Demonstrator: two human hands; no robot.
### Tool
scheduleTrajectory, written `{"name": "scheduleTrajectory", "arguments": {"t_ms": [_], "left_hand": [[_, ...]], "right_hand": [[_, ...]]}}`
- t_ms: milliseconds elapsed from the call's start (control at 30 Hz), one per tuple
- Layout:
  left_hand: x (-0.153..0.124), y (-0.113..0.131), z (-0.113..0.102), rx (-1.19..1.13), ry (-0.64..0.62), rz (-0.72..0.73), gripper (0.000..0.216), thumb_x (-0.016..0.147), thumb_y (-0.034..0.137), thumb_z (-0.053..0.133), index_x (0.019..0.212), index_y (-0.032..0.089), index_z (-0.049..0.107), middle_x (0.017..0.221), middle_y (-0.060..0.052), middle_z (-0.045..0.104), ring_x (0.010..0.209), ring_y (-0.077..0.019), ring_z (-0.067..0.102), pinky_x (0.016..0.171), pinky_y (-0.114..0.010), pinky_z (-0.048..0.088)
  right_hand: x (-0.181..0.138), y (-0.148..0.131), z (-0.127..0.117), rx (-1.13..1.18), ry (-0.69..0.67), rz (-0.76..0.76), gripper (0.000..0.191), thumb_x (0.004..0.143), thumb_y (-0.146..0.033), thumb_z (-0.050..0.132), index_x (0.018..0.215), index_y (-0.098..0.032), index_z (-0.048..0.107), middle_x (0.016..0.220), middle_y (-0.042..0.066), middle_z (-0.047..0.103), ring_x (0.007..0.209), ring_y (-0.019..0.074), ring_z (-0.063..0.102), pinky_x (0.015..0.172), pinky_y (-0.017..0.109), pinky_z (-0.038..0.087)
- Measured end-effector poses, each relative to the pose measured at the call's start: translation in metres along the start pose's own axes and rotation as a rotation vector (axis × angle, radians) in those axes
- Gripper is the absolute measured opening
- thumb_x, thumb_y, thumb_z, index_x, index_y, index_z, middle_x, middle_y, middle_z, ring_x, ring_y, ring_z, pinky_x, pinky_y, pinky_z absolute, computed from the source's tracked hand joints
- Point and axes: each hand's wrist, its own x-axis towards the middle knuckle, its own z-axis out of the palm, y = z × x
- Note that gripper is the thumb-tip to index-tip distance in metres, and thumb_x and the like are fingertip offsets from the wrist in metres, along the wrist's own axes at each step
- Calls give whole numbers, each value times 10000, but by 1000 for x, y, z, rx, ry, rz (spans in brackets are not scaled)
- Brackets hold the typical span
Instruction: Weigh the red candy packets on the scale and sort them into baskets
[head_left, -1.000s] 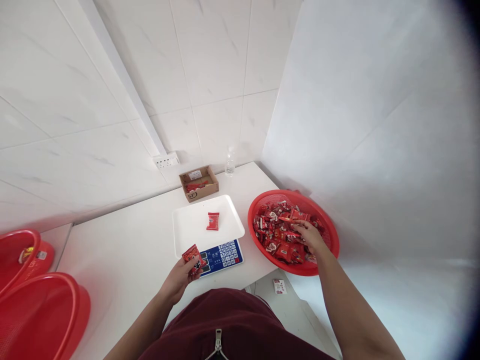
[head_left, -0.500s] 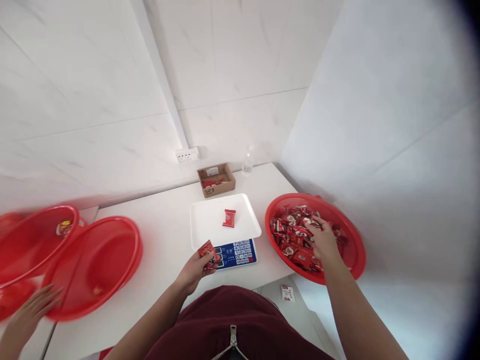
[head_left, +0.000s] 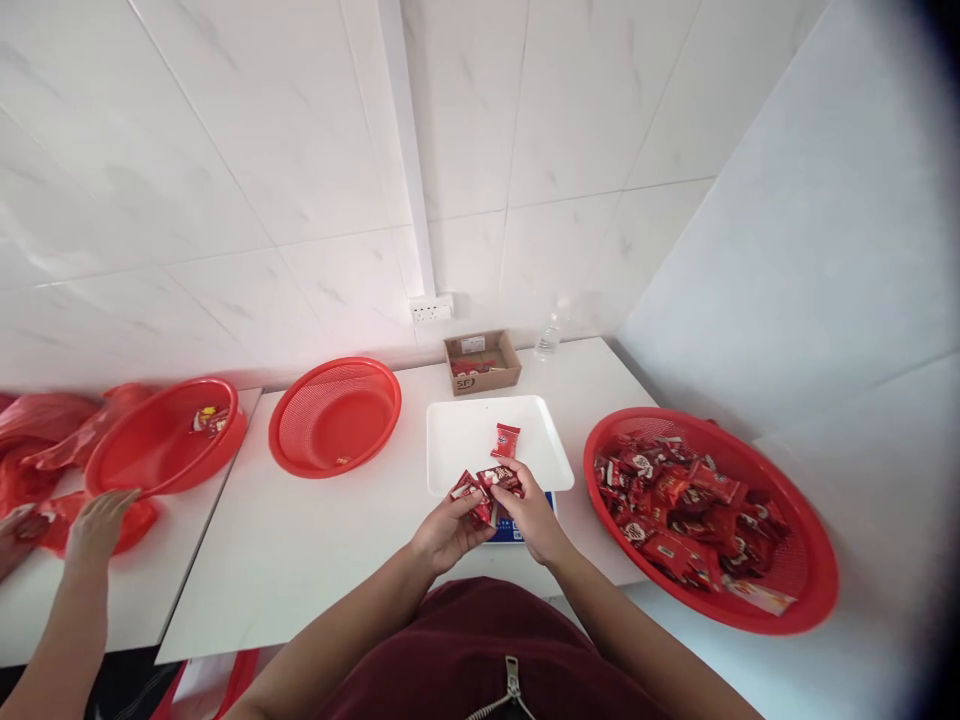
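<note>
My left hand [head_left: 454, 530] is closed round small red snack packets [head_left: 466, 488], in front of the scale. Close against it, my right hand [head_left: 534, 515] pinches a dark red snack packet [head_left: 501, 478] that touches those in the left. Behind my fingers lies a single red packet [head_left: 506, 441] on the white weighing tray [head_left: 450, 430]. The scale's blue keypad [head_left: 510, 530] is mostly covered by my hands. To the right stands a red basket [head_left: 814, 590] heaped with many red packets [head_left: 690, 510].
An open cardboard box [head_left: 487, 381] with red packets stands behind the scale, beside a clear bottle [head_left: 550, 338]. Left are a red basket [head_left: 289, 430] and another red basket [head_left: 238, 440] with a few packets. A co-worker's hand [head_left: 101, 520] is near red plastic bags [head_left: 45, 425].
My right hand has come out of the heaped basket with a packet and met my left hand before the tray. The middle-left basket now stands farther back, away from the co-worker's hand.
</note>
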Motion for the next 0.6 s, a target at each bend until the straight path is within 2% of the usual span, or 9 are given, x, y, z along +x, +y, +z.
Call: {"name": "scheduleTrajectory", "arguments": {"t_ms": [100,167,267,333,433,533,600], "left_hand": [[-4,6,-9,-13,89,-16,191,810,280,635,953,167,578,794,-25,667,668,-135,657,643,-258,545],[-6,12,-15,-15,125,-16,171,828,303,610,935,177,567,789,-23,670,685,-149,672,645,-264,549],[-10,19,-23,-26,141,-3,173,835,312,600,952,191,563,802,-16,675,706,-151,679,654,-259,547],[-13,22,-29,-36,155,-1,163,841,307,593,944,184,566,810,-18,678,705,-147,679,662,-256,545],[-17,22,-39,-57,192,-11,159,848,304,586,939,174,570,816,-26,681,700,-145,680,673,-256,541],[-21,20,-49,-82,219,-20,164,847,292,591,969,185,570,817,-21,684,699,-147,683,673,-259,538],[-23,18,-54,-90,235,-23,163,847,291,591,976,193,570,815,-15,687,697,-145,682,669,-255,535]], "right_hand": [[9,-1,-2,136,41,136,520,694,-340,646,1185,-284,484,1046,26,602,981,223,590,745,362,546],[18,-5,-1,215,51,194,532,678,-319,667,1179,-315,487,1065,12,597,979,209,596,733,346,555],[33,-10,-1,265,-5,201,594,666,-289,692,1213,-371,475,1148,-7,586,965,178,606,765,335,558],[40,-10,-3,220,-7,206,636,653,-268,708,1229,-391,470,1184,-4,575,945,169,610,763,337,564],[47,-2,-13,155,68,246,570,641,-258,724,1166,-359,525,1123,18,589,943,178,608,747,338,576],[54,5,-29,215,204,253,466,647,-292,724,1079,-324,553,1004,9,606,970,174,595,782,327,578],[60,4,-40,269,291,252,477,648,-327,717,1086,-324,531,964,-6,613,968,164,590,807,331,575]]}}
